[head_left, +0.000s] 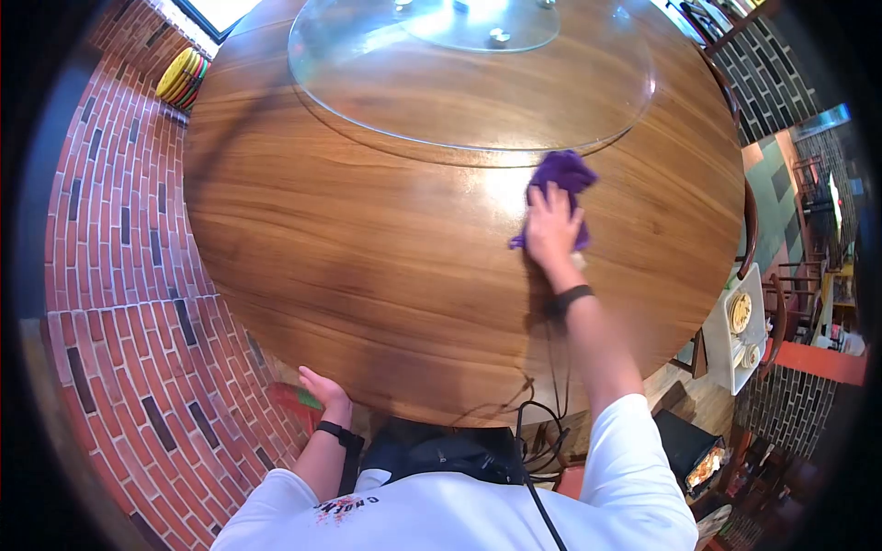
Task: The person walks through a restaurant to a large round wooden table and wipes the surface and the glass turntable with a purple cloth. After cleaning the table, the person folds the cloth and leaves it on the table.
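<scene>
Half the left hand point(323, 390) hides under the table point(367, 257) edge; its grip cannot be told. Glass turntable point(478, 83) is cut off at top. White tray point(721, 354) holds small dishes, contents unclear. Right hand point(551, 225) presses flat, fingers together, on a crumpled purple cloth point(568, 172) beside the turntable.

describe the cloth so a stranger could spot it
Find the big round wooden table, then the near edge of its glass turntable. The purple cloth lies crumpled there under the right hand, the only purple thing on the wood.
</scene>
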